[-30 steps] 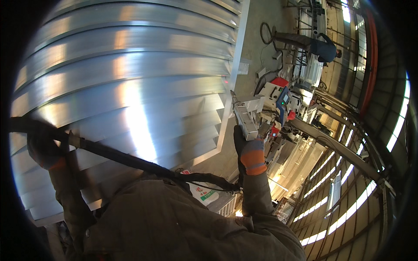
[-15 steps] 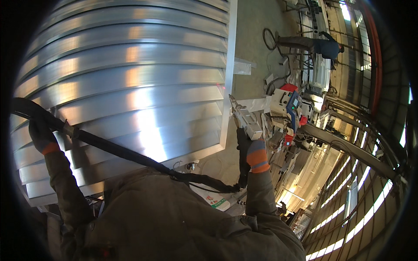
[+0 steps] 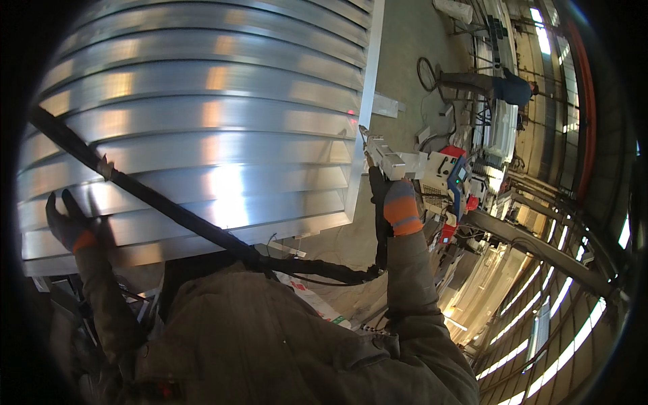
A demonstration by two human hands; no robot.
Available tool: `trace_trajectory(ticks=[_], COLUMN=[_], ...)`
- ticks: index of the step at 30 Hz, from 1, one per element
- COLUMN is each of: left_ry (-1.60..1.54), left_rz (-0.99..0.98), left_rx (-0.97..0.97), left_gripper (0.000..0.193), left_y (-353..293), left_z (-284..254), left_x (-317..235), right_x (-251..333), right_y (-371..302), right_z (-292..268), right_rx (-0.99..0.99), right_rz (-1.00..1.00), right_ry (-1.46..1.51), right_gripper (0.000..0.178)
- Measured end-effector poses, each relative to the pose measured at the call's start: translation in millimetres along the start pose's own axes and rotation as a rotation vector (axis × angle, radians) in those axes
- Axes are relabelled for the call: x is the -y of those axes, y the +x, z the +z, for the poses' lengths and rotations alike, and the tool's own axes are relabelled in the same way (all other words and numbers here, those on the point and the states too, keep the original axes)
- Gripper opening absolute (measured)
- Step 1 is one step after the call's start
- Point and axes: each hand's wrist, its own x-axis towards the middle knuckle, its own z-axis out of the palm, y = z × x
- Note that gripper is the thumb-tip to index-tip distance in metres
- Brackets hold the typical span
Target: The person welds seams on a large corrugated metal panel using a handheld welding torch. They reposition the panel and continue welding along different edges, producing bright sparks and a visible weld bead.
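My right hand point(image 3: 401, 208), in a grey and orange glove, is wrapped round the grip of a silvery handheld laser welding gun point(image 3: 388, 159). The gun's tip lies near the right frame edge of a large louvred aluminium panel point(image 3: 223, 121), and a small red light spot shows close to that edge. From the gun's grip a thick black sleeved hose point(image 3: 182, 216) runs leftward across my front and over the panel. My left hand point(image 3: 67, 223), gloved the same way, has its fingers apart over the panel's lower left slats, below the hose and apart from it. Whether it touches the metal I cannot tell.
A white and blue machine point(image 3: 445, 177) with red parts stands on the floor right of the panel. Farther off, a person point(image 3: 496, 88) stands by a workbench near a coiled black cable point(image 3: 426, 74). A white printed bag point(image 3: 314, 300) lies low beside me.
My left hand has let go of the black hose and moved down onto the lower slats. The hose's left part lies higher. The gun and red spot have shifted up along the panel's edge.
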Motion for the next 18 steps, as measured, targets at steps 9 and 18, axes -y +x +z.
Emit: trace_trajectory(ticks=[9,18], left_ry=[0.344,0.119], left_rz=[-0.16,-0.365], left_rx=[0.006,-0.019], left_gripper=[0.069,0.07], left_y=[-48,-44], left_z=[-24,-29], left_x=[100,64], right_x=[71,103], right_y=[57,65], right_z=[-42,-53], right_rx=[0.206,0.229], right_rz=[0.493,0.449], right_ry=[0.152,0.085], right_gripper=[0.055,0.058])
